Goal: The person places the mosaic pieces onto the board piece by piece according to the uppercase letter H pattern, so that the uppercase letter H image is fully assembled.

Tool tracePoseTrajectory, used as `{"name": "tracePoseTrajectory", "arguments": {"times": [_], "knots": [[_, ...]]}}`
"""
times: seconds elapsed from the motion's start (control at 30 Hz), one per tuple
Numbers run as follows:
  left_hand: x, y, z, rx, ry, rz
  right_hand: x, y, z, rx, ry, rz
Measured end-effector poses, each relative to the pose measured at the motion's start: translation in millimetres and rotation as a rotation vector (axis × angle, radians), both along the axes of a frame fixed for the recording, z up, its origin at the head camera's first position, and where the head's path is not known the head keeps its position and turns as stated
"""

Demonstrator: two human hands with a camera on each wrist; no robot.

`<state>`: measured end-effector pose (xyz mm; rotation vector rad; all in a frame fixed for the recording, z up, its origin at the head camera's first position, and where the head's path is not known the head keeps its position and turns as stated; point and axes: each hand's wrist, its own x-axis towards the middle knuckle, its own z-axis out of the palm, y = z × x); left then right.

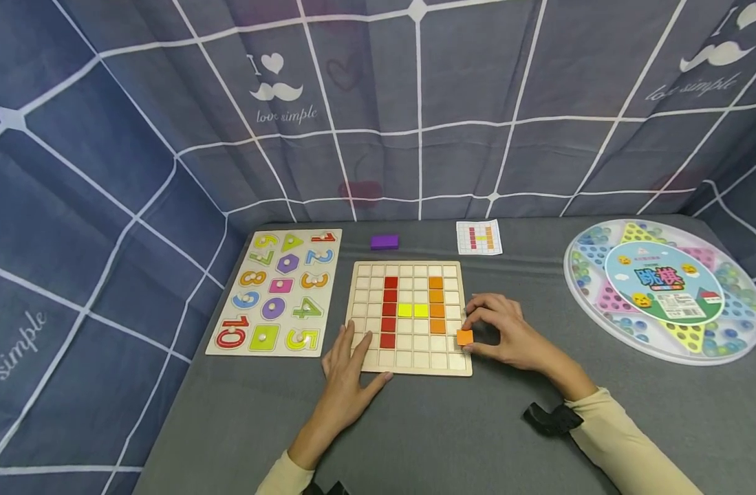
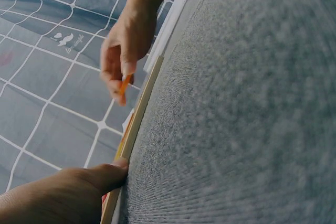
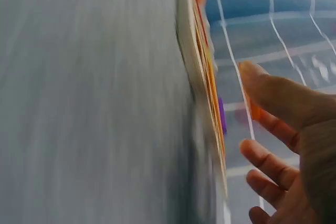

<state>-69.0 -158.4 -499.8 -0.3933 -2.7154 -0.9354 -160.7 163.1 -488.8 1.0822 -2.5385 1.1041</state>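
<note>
A wooden grid board (image 1: 365,292) lies flat on the table. On it a column of red squares (image 1: 388,309) stands to the left, two yellow squares (image 1: 413,311) in the middle, and a shorter orange column (image 1: 436,302) to the right. My right hand (image 1: 504,330) pinches a single orange square tile (image 1: 465,337) between thumb and finger, above the board's right edge. My left hand (image 1: 347,378) rests at the board's lower left corner, fingers spread over the surface; in the left wrist view its thumb (image 2: 113,174) presses the front edge.
Behind the board lie a purple block (image 1: 384,242) and a small pattern card (image 1: 479,238) with a coloured grid. A number-and-shape puzzle board (image 1: 272,295) is on the left. The round board game (image 1: 662,292) sits at the right. A grid-patterned cloth (image 1: 378,103) hangs behind the table.
</note>
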Motion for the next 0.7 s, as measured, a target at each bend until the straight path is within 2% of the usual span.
{"name": "tracePoseTrajectory", "arguments": {"times": [0.1, 0.23, 0.43, 0.7], "knots": [[-0.2, -0.6, 0.3, 0.001, -0.006, 0.002, -0.1, -19, 2.0, -0.001, 0.012, 0.052], [-1.0, 0.4, 0.8, -0.003, -0.018, 0.004, -2.0, -33, 1.8, 0.005, 0.001, 0.066], [-1.4, 1.8, 1.8, 0.006, -0.027, -0.003, -4.0, -39, -1.5, 0.024, -0.007, 0.038], [-0.2, 0.8, 2.1, 0.014, -0.032, -0.003, -3.7, -41, -7.0, 0.016, -0.05, 0.058]]}}
